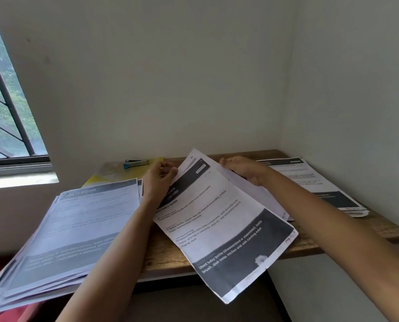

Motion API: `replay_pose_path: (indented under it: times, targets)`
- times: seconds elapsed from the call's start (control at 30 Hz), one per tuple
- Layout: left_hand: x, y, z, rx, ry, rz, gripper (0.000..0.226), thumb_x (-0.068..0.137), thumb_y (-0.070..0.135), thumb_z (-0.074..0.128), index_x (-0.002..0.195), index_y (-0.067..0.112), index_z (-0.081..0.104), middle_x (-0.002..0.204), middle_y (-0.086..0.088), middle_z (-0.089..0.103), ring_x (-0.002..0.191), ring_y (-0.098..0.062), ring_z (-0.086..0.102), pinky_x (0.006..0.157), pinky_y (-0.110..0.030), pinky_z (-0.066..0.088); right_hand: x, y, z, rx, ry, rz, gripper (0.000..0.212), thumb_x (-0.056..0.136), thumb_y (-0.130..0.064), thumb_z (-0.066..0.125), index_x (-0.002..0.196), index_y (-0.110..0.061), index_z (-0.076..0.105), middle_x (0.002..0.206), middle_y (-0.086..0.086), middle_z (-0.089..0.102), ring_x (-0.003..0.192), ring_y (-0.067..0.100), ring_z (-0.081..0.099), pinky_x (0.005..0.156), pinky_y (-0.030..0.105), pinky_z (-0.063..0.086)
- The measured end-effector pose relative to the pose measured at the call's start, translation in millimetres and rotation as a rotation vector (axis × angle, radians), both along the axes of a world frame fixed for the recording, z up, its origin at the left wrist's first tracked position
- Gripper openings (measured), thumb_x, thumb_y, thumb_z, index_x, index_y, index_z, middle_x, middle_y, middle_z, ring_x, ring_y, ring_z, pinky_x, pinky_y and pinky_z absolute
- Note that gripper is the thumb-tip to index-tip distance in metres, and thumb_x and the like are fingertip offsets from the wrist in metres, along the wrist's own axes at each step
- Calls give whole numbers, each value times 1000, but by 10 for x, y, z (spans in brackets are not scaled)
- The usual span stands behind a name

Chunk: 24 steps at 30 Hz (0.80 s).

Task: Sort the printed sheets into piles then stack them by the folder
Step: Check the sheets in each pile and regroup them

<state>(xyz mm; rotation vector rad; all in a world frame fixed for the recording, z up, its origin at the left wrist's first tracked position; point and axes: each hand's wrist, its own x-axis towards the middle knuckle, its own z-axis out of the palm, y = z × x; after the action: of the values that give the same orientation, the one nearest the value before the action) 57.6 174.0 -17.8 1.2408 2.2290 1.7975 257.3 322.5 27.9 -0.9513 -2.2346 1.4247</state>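
Head view: your left hand (pixel 160 176) pinches the far left edge of the printed sheet (pixel 221 219), fingers curled onto the paper. Your right hand (pixel 242 169) grips the same sheet at its far right edge, fingers curled round it; cannot tell whether it also holds the paper underneath. Both bare forearms reach in from the near side.

Sheet: held tilted, its far end raised off the table, turned so the text runs diagonally. It has a dark header band near your left hand, a heading about a baby bottle, and a wide dark band with white lettering at the near end. Its near corner hangs past the table's front edge. More white sheets (pixel 263 198) lie beneath it, fanned out to the right.

Left: big loose pile (pixel 77 228), top page headed MULTI-ROOM, edges uneven, overhanging the wooden table (pixel 168 259) on the near left side. Your left forearm crosses its right edge.

Right: smaller pile (pixel 314 182) lies flat on the table by the right wall, apart from the held sheet.

Back left: yellow folder (pixel 142 170) against the back wall, partly under the big pile. A stapler (pixel 135 163), black with a blue end, lies on it, near your left hand.

Far left: barred window (pixel 5 112), greenery outside
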Motion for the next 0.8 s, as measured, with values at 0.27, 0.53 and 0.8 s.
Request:
replay_pose_path:
  times: [0.27,0.53,0.8]
  targets:
    - [69,12,17,-63,19,13,11,90,25,65,100,22,65,83,10,64,75,-7,57,64,-20,44,1,-149,-206,232,-18,55,35,76,-17,79,106,-8,62,107,6,69,93,23,67,86,42,55]
    - [96,-28,69,-75,119,67,10,93,23,60,99,17,65,87,6,65,71,2,54,59,-9,36,-36,-233,-220,498,-263,-30,42,88,-42,62,103,-3,63,99,13,66,87,25,62,69,31,47]
    - [278,-191,380,-182,-30,74,30,90,32,62,115,15,60,111,-6,66,95,-22,62,83,-34,52,80,-379,-175,461,-415,6,55,80,-57,64,105,-9,55,84,-1,53,72,10,46,59,25,30]
